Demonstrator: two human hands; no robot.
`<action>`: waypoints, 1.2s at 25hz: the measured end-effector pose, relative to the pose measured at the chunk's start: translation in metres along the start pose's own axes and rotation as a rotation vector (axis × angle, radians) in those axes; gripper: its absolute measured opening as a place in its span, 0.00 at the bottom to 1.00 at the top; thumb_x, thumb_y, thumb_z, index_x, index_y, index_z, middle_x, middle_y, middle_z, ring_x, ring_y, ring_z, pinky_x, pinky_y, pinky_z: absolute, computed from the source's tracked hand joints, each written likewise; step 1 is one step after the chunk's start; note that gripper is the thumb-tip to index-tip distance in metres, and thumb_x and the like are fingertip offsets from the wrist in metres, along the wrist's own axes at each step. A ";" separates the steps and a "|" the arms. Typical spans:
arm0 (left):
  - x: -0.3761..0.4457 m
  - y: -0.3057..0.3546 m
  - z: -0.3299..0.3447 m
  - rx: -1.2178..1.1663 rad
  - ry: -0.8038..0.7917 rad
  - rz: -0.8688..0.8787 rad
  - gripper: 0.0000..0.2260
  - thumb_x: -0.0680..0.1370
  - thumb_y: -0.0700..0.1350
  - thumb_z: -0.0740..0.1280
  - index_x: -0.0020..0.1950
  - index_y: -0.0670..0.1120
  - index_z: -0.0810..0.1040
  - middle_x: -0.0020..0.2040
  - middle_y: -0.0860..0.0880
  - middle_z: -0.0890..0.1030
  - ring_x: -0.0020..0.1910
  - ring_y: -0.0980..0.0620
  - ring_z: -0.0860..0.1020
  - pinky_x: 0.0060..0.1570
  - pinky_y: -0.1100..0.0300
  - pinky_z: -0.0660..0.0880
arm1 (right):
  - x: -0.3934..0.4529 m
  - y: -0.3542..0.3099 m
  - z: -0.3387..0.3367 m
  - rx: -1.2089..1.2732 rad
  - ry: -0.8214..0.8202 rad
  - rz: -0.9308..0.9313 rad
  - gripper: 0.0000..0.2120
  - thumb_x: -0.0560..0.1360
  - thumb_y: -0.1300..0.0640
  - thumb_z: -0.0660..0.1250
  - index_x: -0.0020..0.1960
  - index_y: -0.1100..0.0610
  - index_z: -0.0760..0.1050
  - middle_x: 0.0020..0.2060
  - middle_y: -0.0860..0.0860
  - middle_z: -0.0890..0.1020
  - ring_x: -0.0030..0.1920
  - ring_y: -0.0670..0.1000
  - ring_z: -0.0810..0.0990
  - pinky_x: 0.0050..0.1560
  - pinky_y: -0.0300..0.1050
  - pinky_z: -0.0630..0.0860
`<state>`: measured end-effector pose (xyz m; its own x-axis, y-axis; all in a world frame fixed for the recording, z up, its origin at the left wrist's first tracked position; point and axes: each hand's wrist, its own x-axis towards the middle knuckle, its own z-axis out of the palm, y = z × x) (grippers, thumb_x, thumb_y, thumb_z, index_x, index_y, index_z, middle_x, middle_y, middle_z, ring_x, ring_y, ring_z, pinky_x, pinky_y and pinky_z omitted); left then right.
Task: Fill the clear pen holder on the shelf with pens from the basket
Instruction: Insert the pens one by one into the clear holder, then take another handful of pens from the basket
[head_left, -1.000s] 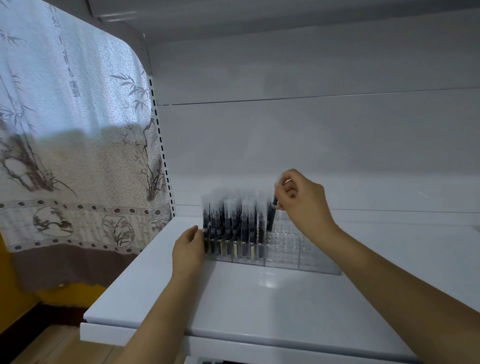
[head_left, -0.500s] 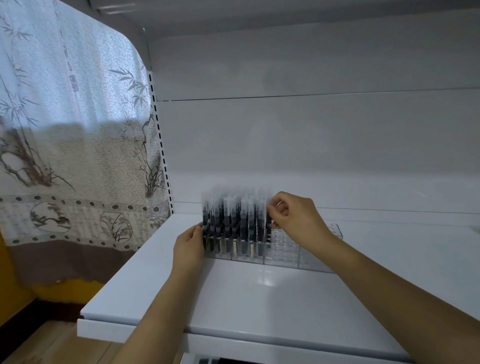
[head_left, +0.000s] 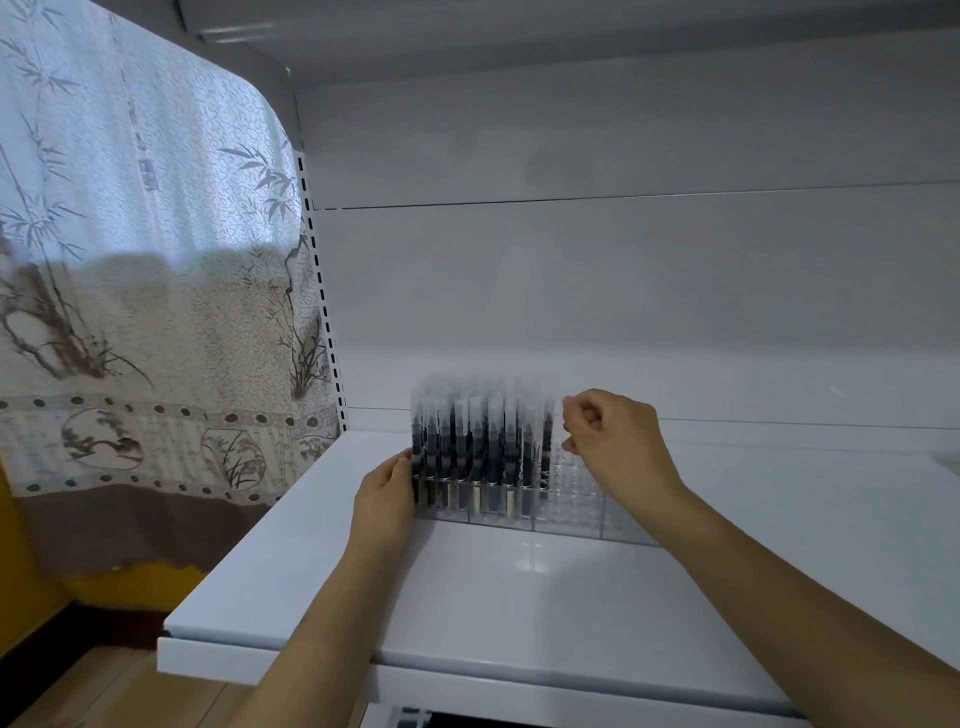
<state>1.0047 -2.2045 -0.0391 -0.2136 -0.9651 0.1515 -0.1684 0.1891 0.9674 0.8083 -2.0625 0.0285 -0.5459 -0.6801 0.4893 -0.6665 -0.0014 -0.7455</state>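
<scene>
White shelf (head_left: 519, 597), white back panel (head_left: 623, 291); bamboo-print curtain (head_left: 130, 260) left, backlit; wood floor (head_left: 104, 696); yellow wall (head_left: 21, 561).

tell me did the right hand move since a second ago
Yes. The right hand came down from above the pens toward the clear pen holder, now beside the pens' tops at the filled rows' right edge.

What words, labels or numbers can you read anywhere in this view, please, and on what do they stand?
None can be read.
Curtain: a vertical column of printed characters near its top, too blurred to read.
Pens in the clear pen holder: no print can be made out.
Shelf: plain white, no text visible.
</scene>
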 end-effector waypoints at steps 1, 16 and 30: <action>-0.001 0.001 0.000 0.010 -0.004 -0.003 0.18 0.82 0.46 0.55 0.61 0.48 0.83 0.59 0.49 0.84 0.61 0.49 0.79 0.68 0.50 0.71 | -0.001 -0.002 -0.001 0.022 0.028 -0.009 0.15 0.82 0.51 0.61 0.42 0.58 0.78 0.35 0.54 0.83 0.39 0.56 0.85 0.45 0.54 0.81; -0.072 0.009 -0.130 0.404 0.263 0.074 0.21 0.84 0.54 0.54 0.76 0.51 0.68 0.73 0.53 0.73 0.73 0.51 0.70 0.67 0.59 0.65 | -0.042 -0.165 0.123 0.150 -0.213 -0.415 0.18 0.84 0.48 0.56 0.70 0.53 0.72 0.66 0.48 0.77 0.66 0.49 0.75 0.64 0.44 0.71; -0.264 -0.162 -0.310 0.599 0.653 -0.478 0.20 0.84 0.50 0.56 0.77 0.48 0.68 0.74 0.48 0.72 0.72 0.49 0.71 0.64 0.61 0.68 | -0.261 -0.251 0.365 0.208 -1.138 -0.537 0.25 0.84 0.43 0.54 0.77 0.54 0.64 0.72 0.52 0.72 0.71 0.55 0.71 0.67 0.49 0.70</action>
<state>1.3865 -2.0361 -0.1733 0.5421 -0.8398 0.0292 -0.5929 -0.3576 0.7215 1.3037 -2.1519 -0.0774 0.5771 -0.7999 0.1644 -0.5193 -0.5148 -0.6821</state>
